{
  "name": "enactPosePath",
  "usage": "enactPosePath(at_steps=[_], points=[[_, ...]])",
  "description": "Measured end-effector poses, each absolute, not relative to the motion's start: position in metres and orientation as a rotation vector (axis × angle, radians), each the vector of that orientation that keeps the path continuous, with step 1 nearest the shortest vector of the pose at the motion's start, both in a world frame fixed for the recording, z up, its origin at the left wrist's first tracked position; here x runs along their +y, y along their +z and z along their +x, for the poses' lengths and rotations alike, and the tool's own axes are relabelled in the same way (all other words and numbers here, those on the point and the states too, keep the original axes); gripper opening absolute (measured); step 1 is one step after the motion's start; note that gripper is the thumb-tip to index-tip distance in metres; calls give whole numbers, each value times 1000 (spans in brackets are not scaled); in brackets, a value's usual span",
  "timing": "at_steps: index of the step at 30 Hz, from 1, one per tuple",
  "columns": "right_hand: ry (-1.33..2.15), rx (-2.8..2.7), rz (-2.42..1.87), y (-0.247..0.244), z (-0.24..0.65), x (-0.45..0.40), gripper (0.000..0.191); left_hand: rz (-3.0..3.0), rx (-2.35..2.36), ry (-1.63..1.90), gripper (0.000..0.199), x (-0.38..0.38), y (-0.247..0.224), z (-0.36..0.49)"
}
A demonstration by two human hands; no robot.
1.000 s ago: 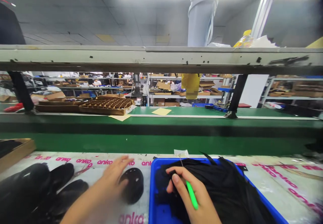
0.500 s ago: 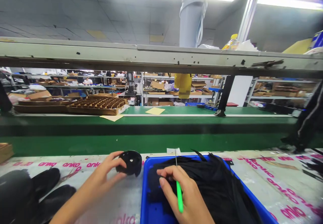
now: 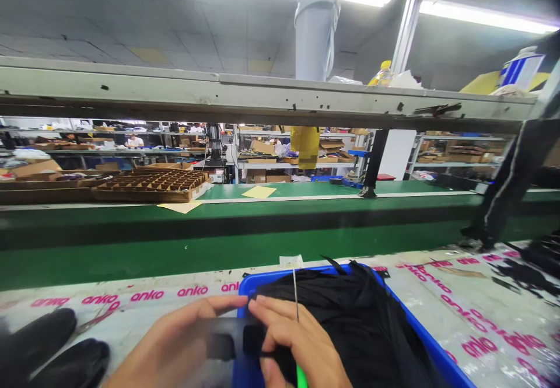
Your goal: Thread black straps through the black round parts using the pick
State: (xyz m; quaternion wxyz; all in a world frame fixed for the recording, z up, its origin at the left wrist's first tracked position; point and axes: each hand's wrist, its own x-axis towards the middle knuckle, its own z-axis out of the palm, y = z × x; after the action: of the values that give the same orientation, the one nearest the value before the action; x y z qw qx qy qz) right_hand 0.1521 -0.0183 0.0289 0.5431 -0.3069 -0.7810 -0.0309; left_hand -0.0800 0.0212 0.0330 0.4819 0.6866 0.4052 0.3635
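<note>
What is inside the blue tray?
The blue tray holds a heap of black strips. The tray's bottom beneath them, and whatever the hands cover, cannot be seen.

Green-handled tool [image 3: 301,375]—thin metal shaft [image 3: 296,294] near-upright—beside a blurred black piece [image 3: 251,340].

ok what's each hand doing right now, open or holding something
Left hand: fingers part curled by a blurred dark piece; grip cannot be told.
Right hand: closed on a green-handled tool.

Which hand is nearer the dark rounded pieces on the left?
Left. The left hand is right of the dark rounded pieces; the right hand is farther right, over the blue tray.
</note>
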Motion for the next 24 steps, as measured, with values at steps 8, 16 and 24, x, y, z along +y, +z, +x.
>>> enactPosePath(at_steps=[8,16,24], points=[[-84,-1805,-718,24,149,-15,23,1503,921,1000,56,17,59,-50],[366,-1764,-1031,28,154,-11,9,1471,1025,1062,52,17,59,-48],[638,-1603,-976,33,152,-15,20,1270,1166,1163,53,10,59,-37]])
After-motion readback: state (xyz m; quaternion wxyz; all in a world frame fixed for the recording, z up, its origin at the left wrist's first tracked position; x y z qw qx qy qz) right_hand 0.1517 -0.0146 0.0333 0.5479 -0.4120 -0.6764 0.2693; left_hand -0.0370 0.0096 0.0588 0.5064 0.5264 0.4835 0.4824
